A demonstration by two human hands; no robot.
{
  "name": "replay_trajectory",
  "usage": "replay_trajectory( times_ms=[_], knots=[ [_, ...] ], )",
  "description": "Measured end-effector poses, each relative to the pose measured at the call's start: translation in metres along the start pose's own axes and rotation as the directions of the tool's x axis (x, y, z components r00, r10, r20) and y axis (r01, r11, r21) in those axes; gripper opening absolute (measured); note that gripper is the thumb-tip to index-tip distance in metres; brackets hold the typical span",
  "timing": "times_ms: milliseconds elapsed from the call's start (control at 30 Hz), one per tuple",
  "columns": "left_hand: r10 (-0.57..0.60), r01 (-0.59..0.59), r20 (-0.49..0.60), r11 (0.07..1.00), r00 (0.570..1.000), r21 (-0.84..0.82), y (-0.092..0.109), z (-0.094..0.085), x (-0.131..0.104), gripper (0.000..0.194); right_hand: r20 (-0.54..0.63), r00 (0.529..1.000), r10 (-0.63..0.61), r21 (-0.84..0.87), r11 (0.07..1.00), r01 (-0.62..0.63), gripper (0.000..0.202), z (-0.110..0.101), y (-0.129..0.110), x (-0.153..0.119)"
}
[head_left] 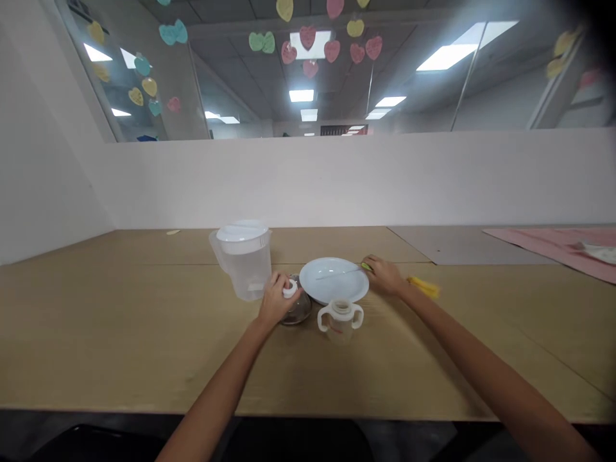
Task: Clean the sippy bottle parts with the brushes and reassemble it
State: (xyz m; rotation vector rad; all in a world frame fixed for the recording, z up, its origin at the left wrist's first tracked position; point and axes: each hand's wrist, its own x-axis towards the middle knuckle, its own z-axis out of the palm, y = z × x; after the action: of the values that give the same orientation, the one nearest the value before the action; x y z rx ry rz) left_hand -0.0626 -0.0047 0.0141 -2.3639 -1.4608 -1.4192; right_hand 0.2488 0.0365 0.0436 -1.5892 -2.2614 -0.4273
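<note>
My left hand [275, 300] is closed round a white ring-shaped collar [290, 289], above a dark, see-through round dish [299, 312] on the table. My right hand [384, 274] grips the green end of a thin stick-like tool [367, 265], whose slender shaft lies over a white bowl [332, 296]. I cannot make out the tool's far tip clearly. In front of the bowl stands an upright clear baby bottle [341, 328] with two white handles and an uncovered neck. A translucent lidded pitcher [246, 269] is just left of my left hand.
A yellow object [423, 287] lies beyond my right forearm. On the far right are a pink cloth [543, 242] with something white on it and a grey sheet [457, 244]. The brown table [120, 333] meets a white wall [308, 183] at the back.
</note>
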Motion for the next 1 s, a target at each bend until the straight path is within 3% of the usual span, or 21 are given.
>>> replay_trajectory(
  times_ms=[100,200,267,333,467,567,767,1000],
  knots=[
    [0.047,-0.053,0.128,0.998,0.991,0.042,-0.004,0.005,-0.003,0.024,-0.222,0.970,0.100,0.187,0.981,-0.058,0.020,-0.004,-0.012,0.000],
    [0.069,-0.094,0.234,0.991,0.970,0.099,-0.009,0.009,-0.003,0.024,-0.424,0.877,0.227,0.345,0.935,-0.075,0.022,-0.005,-0.024,0.002],
    [0.037,-0.080,0.254,0.983,0.966,0.162,-0.012,0.011,-0.003,0.026,-0.512,0.821,0.254,0.371,0.927,-0.055,0.022,-0.003,-0.032,0.000],
    [-0.022,-0.040,0.273,0.974,0.962,0.221,-0.012,0.011,-0.003,0.028,-0.561,0.801,0.208,0.295,0.955,-0.041,0.022,0.001,-0.039,-0.005],
    [-0.099,0.022,0.311,0.970,0.945,0.244,-0.010,0.008,-0.004,0.033,-0.534,0.845,0.039,0.031,0.999,-0.026,0.021,0.006,-0.045,-0.017],
    [-0.076,0.011,0.288,0.975,0.955,0.220,-0.008,0.002,-0.004,0.032,-0.529,0.849,0.003,-0.034,0.999,-0.025,0.020,0.005,-0.043,-0.023],
    [0.009,-0.102,0.373,0.968,0.928,0.228,-0.006,-0.007,-0.001,0.016,-0.542,0.834,0.103,0.004,0.993,-0.120,0.020,0.008,-0.030,-0.024],
    [0.075,-0.155,0.313,0.959,0.947,0.237,-0.003,-0.004,-0.004,0.016,-0.459,0.861,0.218,0.079,0.976,-0.204,0.024,0.009,-0.021,-0.023]
  ],
)
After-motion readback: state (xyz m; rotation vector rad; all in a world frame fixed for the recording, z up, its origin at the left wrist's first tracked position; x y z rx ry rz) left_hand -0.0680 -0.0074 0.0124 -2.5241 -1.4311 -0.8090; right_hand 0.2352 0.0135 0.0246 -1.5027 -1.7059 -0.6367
